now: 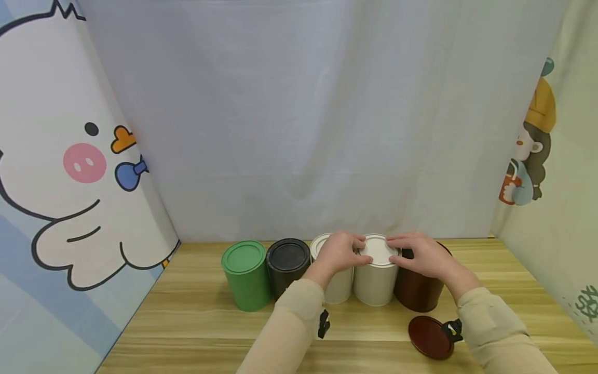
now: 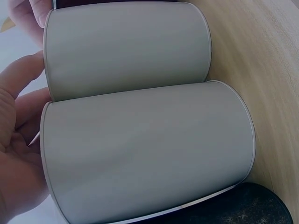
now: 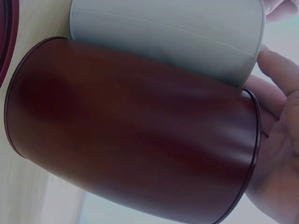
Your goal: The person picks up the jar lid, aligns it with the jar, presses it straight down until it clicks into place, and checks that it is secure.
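While both hands meet over a row of tins at the far side of the bench (image 1: 196,332), the left hand (image 1: 338,252) and the right hand (image 1: 422,254) lay their curled fingertips on the lid rim of the white tin (image 1: 376,278). Just left stands a second white tin (image 1: 337,288), then a black tin (image 1: 287,265) and a green tin (image 1: 246,275). Touching on the right stands an open brown tin (image 1: 418,293), with its brown lid (image 1: 429,337) lying nearer.
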Demonstrator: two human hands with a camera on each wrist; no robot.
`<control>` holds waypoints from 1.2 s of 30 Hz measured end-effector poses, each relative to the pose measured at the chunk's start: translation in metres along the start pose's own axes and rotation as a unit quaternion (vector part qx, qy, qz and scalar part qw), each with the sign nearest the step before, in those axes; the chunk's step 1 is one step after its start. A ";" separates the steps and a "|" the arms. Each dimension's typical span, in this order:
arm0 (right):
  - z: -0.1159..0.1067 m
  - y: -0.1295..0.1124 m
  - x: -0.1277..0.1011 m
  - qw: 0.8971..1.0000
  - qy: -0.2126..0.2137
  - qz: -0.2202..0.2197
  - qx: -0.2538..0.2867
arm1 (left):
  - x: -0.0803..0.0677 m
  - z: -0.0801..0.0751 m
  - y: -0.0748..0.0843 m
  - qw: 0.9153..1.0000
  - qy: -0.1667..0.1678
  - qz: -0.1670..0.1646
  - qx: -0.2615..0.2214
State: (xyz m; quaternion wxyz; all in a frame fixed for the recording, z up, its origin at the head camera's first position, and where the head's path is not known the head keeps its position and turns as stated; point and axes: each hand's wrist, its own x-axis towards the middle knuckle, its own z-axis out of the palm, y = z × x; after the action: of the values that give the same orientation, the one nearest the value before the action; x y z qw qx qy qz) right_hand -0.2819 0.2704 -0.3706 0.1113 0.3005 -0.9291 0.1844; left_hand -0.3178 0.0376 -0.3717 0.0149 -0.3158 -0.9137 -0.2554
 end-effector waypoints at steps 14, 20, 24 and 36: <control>0.000 -0.003 -0.002 1.000 -0.013 0.021 -0.003 | 0.001 0.003 -0.002 1.000 -0.004 0.008 0.004; 0.001 -0.004 -0.003 0.999 -0.011 0.032 0.000 | 0.000 0.002 -0.002 1.000 -0.008 0.002 0.000; 0.002 -0.004 -0.004 0.999 -0.015 0.045 -0.005 | 0.000 0.002 -0.003 1.000 -0.008 0.001 -0.002; 0.000 -0.001 -0.001 0.999 -0.023 0.038 0.011 | 0.001 0.003 -0.004 1.000 -0.014 0.004 0.016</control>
State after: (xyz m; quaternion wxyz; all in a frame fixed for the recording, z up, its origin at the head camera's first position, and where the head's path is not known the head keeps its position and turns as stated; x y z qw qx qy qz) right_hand -0.2805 0.2704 -0.3709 0.0792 0.2707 -0.9401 0.1916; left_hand -0.3211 0.0367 -0.3758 0.0079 -0.3231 -0.9164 -0.2363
